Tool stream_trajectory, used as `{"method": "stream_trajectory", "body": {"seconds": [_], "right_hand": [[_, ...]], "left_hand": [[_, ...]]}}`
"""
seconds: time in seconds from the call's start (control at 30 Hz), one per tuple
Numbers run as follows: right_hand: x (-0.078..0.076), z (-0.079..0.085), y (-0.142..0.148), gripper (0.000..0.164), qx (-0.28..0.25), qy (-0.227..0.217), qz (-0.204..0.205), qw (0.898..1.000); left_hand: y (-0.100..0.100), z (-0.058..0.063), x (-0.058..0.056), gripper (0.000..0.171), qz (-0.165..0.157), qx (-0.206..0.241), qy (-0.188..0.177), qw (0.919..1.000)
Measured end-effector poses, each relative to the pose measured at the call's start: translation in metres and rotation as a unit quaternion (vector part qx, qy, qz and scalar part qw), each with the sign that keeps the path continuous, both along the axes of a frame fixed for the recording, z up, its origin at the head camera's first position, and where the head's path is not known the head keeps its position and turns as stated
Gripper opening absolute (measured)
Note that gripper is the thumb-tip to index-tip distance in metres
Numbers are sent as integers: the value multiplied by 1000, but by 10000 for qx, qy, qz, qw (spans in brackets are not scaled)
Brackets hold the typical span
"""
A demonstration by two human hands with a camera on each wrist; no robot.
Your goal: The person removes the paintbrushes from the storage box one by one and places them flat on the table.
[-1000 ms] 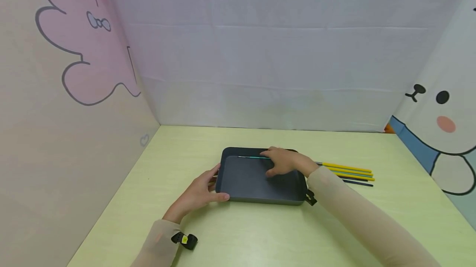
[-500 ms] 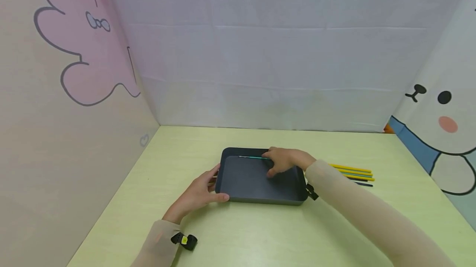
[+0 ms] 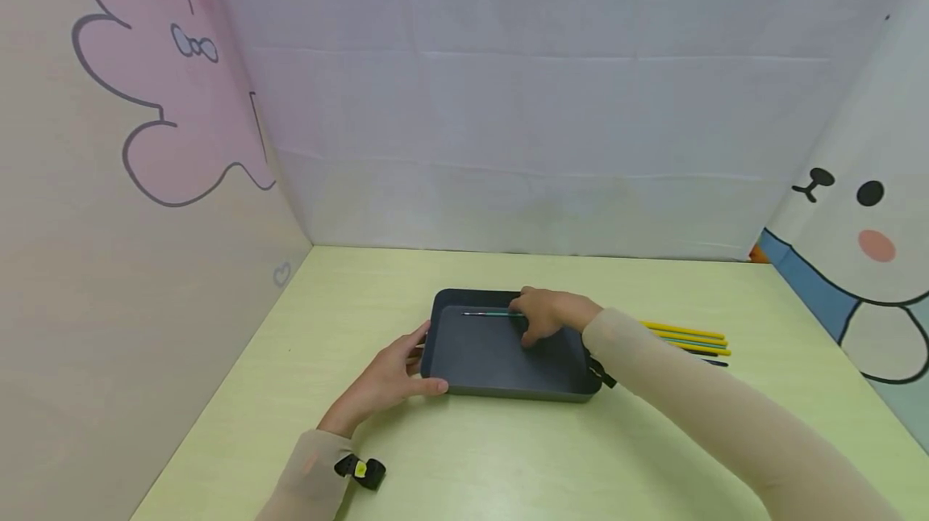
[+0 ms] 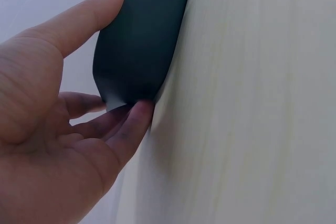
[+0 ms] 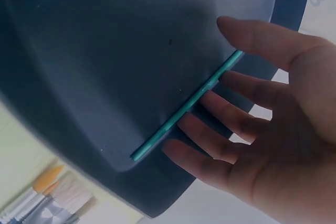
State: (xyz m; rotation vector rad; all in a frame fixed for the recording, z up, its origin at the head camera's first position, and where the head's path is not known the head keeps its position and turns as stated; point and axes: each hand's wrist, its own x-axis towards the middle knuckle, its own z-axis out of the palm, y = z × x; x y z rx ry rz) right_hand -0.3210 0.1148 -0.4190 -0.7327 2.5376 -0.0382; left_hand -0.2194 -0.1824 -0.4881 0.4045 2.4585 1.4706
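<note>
A dark grey rectangular tray point(image 3: 493, 364) lies on the table. My left hand point(image 3: 385, 376) holds its left side, the thumb on the near left corner and the other fingers against the outer wall in the left wrist view. Inside the tray, toward its far side, lies a thin green paintbrush point(image 3: 493, 314) with its tip pointing left. My right hand point(image 3: 550, 316) reaches over the tray. In the right wrist view its extended fingers touch the far side of the green handle point(image 5: 184, 108), while the thumb stays apart from it.
Several paintbrushes with yellow, green and black handles point(image 3: 689, 335) lie on the table to the right of the tray, partly hidden by the right sleeve. Their bristles point(image 5: 63, 187) show near the tray's edge. A white cloth wall point(image 3: 544, 142) stands behind the table point(image 3: 363, 287).
The green paintbrush has shifted slightly toward me within the tray, along with my right fingers. My right forearm has swung a little to the left. The left hand and tray stay put.
</note>
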Motion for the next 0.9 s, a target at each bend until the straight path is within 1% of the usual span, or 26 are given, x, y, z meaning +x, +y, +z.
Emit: {"method": "stream_trajectory", "body": {"seconds": [0.17, 0.47, 0.67, 0.9], "right_hand": [[0, -1, 0, 63, -128, 117, -48, 9998], [-2, -5, 1, 49, -393, 275, 20, 9988], [-2, -7, 1, 44, -536, 249, 21, 9982], [0, -5, 2, 37, -662, 225, 12, 9975]], "left_hand": [[1, 0, 0, 115, -2, 27, 2, 10000], [2, -1, 0, 115, -14, 51, 1, 10000], [3, -1, 1, 114, 4, 37, 17, 10000], [4, -1, 2, 115, 35, -27, 50, 10000]]}}
